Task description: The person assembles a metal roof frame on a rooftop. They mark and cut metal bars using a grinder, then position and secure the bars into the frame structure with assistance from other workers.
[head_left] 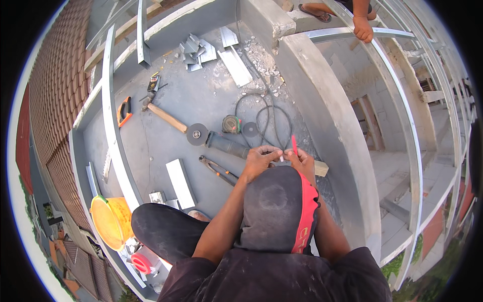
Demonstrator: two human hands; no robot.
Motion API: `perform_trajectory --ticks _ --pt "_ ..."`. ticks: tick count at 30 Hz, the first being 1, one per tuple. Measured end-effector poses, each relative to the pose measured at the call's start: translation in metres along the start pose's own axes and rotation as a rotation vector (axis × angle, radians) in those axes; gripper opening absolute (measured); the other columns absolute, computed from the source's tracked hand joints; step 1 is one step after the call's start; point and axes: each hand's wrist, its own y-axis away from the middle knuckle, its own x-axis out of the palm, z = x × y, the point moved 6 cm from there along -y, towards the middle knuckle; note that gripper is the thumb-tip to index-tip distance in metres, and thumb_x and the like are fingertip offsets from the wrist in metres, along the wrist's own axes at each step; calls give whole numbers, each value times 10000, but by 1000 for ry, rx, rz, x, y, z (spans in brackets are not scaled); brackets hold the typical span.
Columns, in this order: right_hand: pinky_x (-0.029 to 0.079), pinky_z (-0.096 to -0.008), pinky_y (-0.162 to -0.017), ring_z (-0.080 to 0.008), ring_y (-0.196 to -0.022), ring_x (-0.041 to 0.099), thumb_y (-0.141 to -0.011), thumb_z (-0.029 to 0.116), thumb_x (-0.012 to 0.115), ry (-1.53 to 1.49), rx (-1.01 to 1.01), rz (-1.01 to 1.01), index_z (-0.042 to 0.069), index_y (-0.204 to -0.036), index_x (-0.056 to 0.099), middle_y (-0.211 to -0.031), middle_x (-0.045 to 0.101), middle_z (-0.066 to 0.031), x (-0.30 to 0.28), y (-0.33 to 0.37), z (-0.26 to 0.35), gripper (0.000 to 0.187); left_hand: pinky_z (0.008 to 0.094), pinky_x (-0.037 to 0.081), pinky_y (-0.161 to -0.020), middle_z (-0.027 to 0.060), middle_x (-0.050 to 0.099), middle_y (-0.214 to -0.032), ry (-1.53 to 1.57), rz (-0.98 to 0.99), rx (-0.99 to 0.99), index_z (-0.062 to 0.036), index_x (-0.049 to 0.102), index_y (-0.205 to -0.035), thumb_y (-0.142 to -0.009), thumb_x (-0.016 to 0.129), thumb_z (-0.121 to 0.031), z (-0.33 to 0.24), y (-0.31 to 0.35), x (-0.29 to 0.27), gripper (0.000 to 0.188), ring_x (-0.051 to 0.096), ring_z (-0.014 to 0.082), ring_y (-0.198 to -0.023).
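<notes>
My left hand (261, 159) is closed in a pinch, its fingertips close to a small white piece (282, 158). Beside it my right hand (302, 161) grips a slim red pen-like thing (294, 144) that points up; its exact kind is unclear. The two hands almost meet, just beyond a dark cap with a red band that hides part of the right wrist. Just left of my hands lies an angle grinder (229, 145) with a dark disc (196, 134). Orange-handled snips or pliers (217, 170) rest nearer. A wooden block (320, 168) is beside my right hand.
On the grey floor lie a hammer (168, 119), a tape measure (231, 124), a loose disc (250, 129), a coiled cable (274, 120) and metal offcuts (197, 50). A yellow bucket (111, 221) stands left. Low walls (327, 116) and metal channels (114, 126) border me. Another person's hand (363, 29) holds a channel.
</notes>
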Motion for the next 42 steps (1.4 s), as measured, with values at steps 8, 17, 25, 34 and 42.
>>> perform_trajectory --ticks 8,17,25,34,42 --pt "525 -501 -843 -408 -1002 721 -1025 321 583 479 -22 72 189 -1440 582 -1000 727 -246 21 21 21 435 305 572 -848 70 729 -1021 522 -115 -33 -39 673 -1096 -990 726 -261 22 -13 -26 251 717 189 -970" --pt "532 -456 -782 -353 -887 725 -996 267 624 567 -56 80 241 -1418 610 -955 730 -194 20 13 16 423 288 565 -748 77 751 -952 320 -219 127 10 702 -1107 -965 749 -205 12 -11 -16 262 732 171 -843" --pt "534 -443 -816 -353 -946 714 -1006 253 609 512 -203 64 179 -1398 620 -1085 725 -183 19 13 20 399 314 584 -808 90 745 -1011 458 -270 128 16 685 -1126 -986 722 -200 23 -10 -12 260 727 178 -899" --pt "528 -450 -812 -351 -941 714 -1017 250 591 600 -231 74 158 -1398 610 -1066 724 -179 22 16 29 392 315 583 -810 86 738 -1012 421 -268 144 -5 682 -1111 -998 706 -203 21 -12 -12 229 725 182 -920" --pt "520 -464 -784 -363 -899 707 -1016 257 596 677 -170 66 155 -1382 612 -999 718 -170 26 18 25 381 308 587 -797 107 740 -1015 524 -323 143 18 678 -1121 -989 714 -193 22 -11 -14 251 732 191 -907"
